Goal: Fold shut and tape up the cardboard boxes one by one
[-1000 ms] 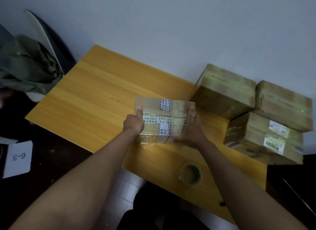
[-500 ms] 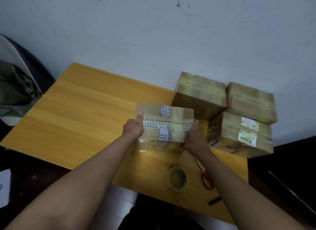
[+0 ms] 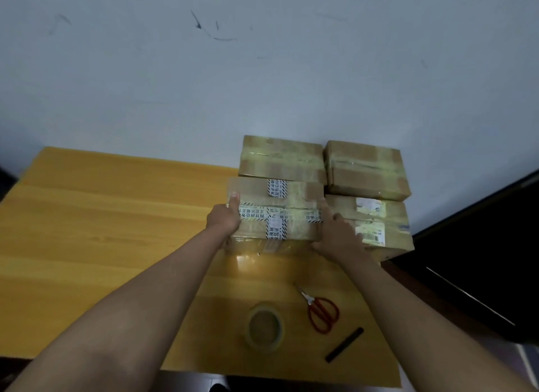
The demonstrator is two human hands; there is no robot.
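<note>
While 3 taped boxes (image 3: 367,170) sit behind, left hand (image 3: 223,221) and right hand (image 3: 338,237) grip the taped box (image 3: 275,213), fingers curled round its ends.

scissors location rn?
Head view: the red-handled scissors lie on the yellow table near its front right, between the tape roll and a black stick, blades toward the held box.

Matt brown cardboard boxes (image 3: 281,158) wrapped in glossy clear tape, smooth wood-grain table (image 3: 116,216), red plastic-handled metal scissors (image 3: 319,311), shiny tape roll (image 3: 264,327)
</note>
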